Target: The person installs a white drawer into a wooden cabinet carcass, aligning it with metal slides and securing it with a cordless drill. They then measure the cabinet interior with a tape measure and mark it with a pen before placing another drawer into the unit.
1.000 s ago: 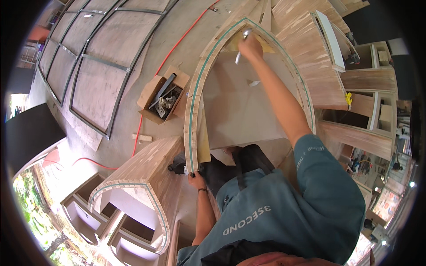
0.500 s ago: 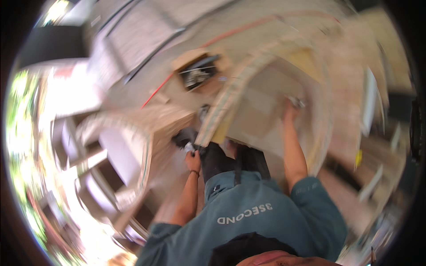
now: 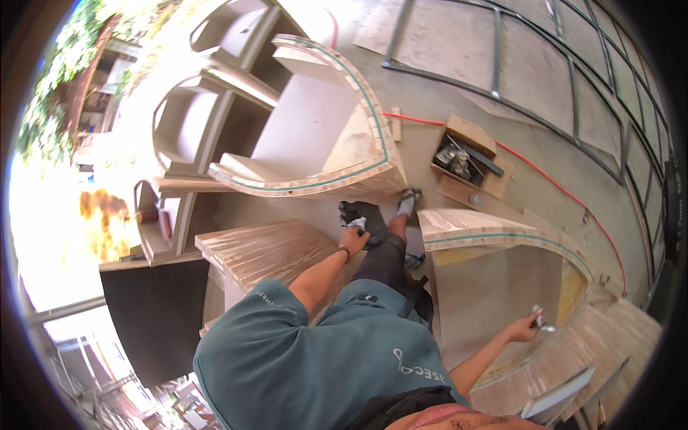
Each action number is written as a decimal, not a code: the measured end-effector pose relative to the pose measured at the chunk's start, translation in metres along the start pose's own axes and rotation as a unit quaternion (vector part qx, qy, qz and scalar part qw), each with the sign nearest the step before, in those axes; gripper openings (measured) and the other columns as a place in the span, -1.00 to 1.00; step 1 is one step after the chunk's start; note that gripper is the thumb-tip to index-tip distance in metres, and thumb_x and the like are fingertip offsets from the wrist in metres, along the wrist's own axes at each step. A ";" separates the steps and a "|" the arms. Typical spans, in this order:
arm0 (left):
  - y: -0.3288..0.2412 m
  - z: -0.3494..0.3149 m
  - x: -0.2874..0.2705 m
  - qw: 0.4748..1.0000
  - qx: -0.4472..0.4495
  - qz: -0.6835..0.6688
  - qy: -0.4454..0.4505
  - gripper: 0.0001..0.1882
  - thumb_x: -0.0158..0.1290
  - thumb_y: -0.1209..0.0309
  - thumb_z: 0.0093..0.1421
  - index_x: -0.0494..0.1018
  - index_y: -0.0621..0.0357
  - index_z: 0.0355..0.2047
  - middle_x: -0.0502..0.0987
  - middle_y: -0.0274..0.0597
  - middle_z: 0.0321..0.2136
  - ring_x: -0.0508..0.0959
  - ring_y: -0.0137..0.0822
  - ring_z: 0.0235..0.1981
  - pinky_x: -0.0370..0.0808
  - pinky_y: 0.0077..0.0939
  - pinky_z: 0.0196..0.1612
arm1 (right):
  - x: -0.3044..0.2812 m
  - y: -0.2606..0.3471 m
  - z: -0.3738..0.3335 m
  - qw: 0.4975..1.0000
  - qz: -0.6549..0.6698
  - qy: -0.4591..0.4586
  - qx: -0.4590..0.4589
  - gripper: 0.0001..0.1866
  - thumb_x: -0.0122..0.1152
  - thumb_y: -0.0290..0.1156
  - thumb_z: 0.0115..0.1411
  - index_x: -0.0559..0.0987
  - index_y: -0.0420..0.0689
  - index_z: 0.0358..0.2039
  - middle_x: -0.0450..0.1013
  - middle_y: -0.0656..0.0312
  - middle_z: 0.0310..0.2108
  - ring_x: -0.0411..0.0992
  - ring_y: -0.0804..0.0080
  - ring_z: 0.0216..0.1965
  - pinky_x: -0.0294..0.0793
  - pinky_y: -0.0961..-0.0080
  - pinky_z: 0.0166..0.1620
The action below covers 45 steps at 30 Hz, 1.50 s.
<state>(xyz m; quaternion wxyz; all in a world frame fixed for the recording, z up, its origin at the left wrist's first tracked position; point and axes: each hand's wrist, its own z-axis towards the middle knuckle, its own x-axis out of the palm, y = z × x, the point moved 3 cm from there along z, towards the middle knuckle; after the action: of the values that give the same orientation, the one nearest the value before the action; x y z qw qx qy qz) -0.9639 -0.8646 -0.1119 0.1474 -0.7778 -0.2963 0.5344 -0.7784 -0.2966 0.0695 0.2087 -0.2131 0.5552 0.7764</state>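
My left hand [image 3: 355, 238] is closed on a dark, crumpled bag-like thing [image 3: 363, 212] with something whitish at its edge; its exact kind is unclear. It hangs beside my leg, between two curved wooden pieces. My right hand [image 3: 525, 328], fingers curled, grips a small shiny metal tool [image 3: 546, 328] whose kind I cannot make out. That hand is over the hollow of the near-right curved wooden piece [image 3: 502, 235], close to its inner right side. A green stripe runs along the piece's layered rim.
Another curved wooden piece [image 3: 301, 190] stands ahead to the left, beside open cabinets [image 3: 215, 122]. A cardboard box [image 3: 469, 132] of tools sits on the floor near a red hose [image 3: 552, 179]. Black metal frames [image 3: 494, 93] lie at the far right. A striped wooden panel [image 3: 269, 247] is by my left arm.
The view has swung round, and the box and curved pieces now appear farther right. Both hands still hold their things. My right hand now appears lower and farther right in the view.
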 end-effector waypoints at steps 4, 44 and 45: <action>0.016 0.019 -0.002 0.999 -0.025 0.045 0.000 -0.54 0.19 0.10 0.05 0.58 0.33 -0.30 0.61 0.23 -0.36 0.62 0.17 -0.25 0.54 -0.04 -0.16 | 0.006 0.132 0.054 0.995 -0.015 0.046 -0.082 -0.64 0.23 -0.38 0.32 0.56 -0.42 -0.01 0.57 -0.05 -0.07 0.56 0.25 -0.10 0.55 0.37 -0.01; 0.020 0.360 0.425 0.962 -0.130 -0.233 0.059 -0.71 0.12 0.30 0.26 0.48 0.28 -0.50 0.51 -0.13 -0.55 0.49 -0.28 -0.48 0.43 -0.36 -0.34 | 0.630 -0.237 -0.281 0.850 -0.201 0.358 0.331 -0.66 0.23 -0.19 0.11 0.68 -0.22 -0.27 0.57 -0.19 -0.28 0.55 -0.13 -0.18 0.49 0.11 -0.09; 0.022 0.368 0.439 0.962 -0.126 -0.236 0.052 -0.71 0.12 0.31 0.26 0.48 0.28 -0.50 0.51 -0.13 -0.55 0.48 -0.29 -0.48 0.43 -0.37 -0.34 | 0.637 -0.242 -0.282 0.843 -0.196 0.369 0.339 -0.64 0.25 -0.19 0.10 0.67 -0.25 -0.27 0.57 -0.21 -0.28 0.55 -0.14 -0.17 0.49 0.12 -0.08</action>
<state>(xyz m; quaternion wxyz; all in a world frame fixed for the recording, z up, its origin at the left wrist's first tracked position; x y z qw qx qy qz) -1.1842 -0.6422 -0.5919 0.1856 -0.7247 -0.5281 0.4018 -1.1383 -0.4371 -0.5587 0.1959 -0.5039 0.7666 0.3464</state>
